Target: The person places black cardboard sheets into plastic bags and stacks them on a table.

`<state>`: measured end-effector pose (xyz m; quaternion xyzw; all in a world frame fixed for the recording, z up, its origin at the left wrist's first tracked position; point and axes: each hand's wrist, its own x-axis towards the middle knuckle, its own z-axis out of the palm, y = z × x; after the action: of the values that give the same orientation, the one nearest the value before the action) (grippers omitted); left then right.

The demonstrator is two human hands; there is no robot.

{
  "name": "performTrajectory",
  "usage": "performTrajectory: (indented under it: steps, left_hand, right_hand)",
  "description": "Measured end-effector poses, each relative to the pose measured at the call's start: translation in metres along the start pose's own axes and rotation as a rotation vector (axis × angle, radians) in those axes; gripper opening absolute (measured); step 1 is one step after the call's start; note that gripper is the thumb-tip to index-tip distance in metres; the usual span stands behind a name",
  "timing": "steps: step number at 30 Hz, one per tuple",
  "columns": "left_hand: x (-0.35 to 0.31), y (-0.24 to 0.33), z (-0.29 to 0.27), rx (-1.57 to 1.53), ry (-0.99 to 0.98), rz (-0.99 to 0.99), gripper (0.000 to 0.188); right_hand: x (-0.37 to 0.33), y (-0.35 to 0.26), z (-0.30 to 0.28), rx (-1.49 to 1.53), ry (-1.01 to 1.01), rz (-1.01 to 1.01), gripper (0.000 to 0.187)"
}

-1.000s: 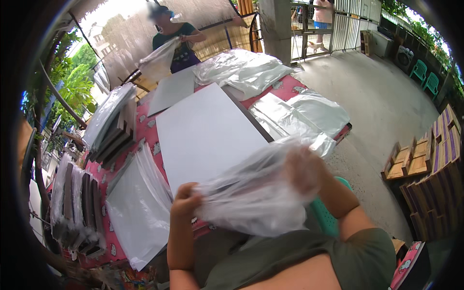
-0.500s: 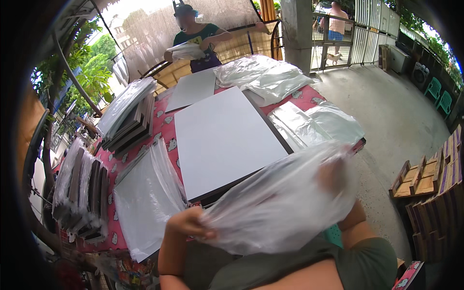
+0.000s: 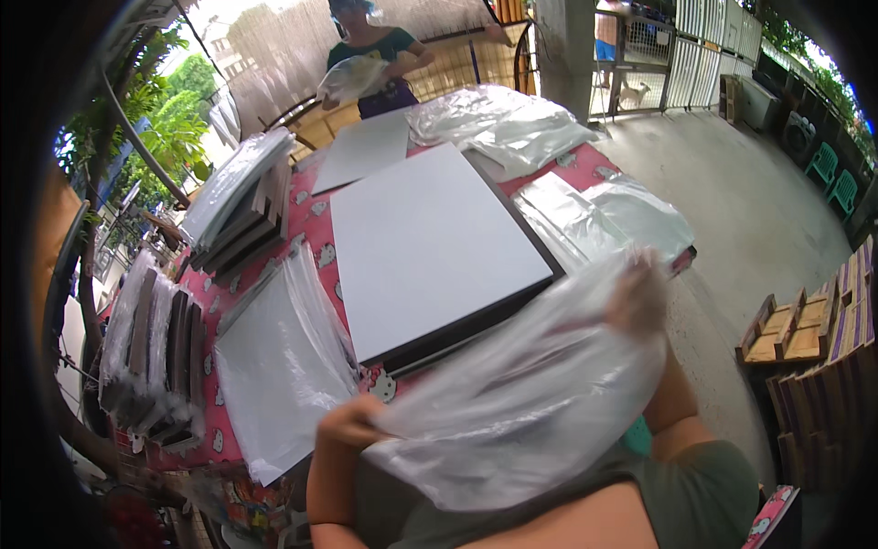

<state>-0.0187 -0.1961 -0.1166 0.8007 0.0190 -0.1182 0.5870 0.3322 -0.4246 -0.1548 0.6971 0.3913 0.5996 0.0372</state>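
Bag [image 3: 521,403] at the board's [image 3: 444,247] 5 o'clock just spread wider, so probably easier to work. Left hand [image 3: 350,421] pinches its end; right hand [image 3: 637,297]'s blurred against it, can't tell the grip.

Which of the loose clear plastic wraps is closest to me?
The wrinkled translucent plastic wrap stretched between your left hand and right hand. The shiny clear plastic wraps lie farther off on the pink-covered table; the co-worker holds another crumpled one.
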Motion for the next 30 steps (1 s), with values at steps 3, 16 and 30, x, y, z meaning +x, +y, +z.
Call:
performTrajectory:
  steps: [3,16,30]
  left_hand:
    - [-0.023,0.01,-0.005,-0.558,0.139,0.364,0.041]
    - [-0.013,-0.018,0.018,-0.848,0.613,0.268,0.031]
    - [0.054,-0.094,-0.007,-0.371,1.624,-0.271,0.013]
  right_hand:
    - [-0.001,-0.007,-0.01,1.698,-1.156,-0.475,0.035]
    - [0.0,0.02,0.033,1.932,-1.123,0.792,0.03]
    - [0.042,-0.06,0.092,0.955,-1.141,0.476,0.024]
